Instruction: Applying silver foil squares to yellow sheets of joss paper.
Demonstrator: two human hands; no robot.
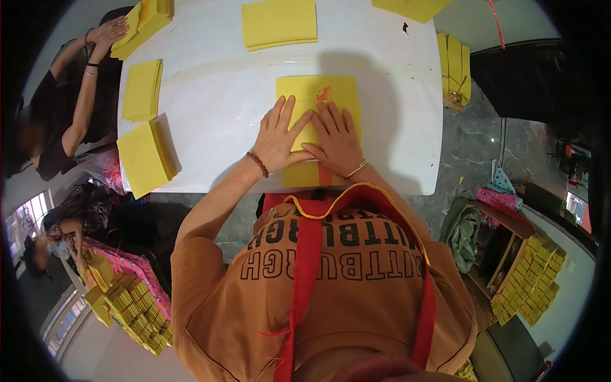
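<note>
Yellow stacks (142,91) are lying along the left edge of the table (210,127). The left hand (275,141) is resting flat, grip spread, on the marked yellow paper (300,175) at the near edge; beside it, the right hand (338,143) is resting likewise, grip spread.

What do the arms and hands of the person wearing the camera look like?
They are bare human hands, without gloves. The left hand has a brown beaded bracelet at its wrist; the right hand has a slim, pale bangle at its wrist. Orange-brown sleeves leave the forearms uncovered, and no cables or markings show on them.
</note>
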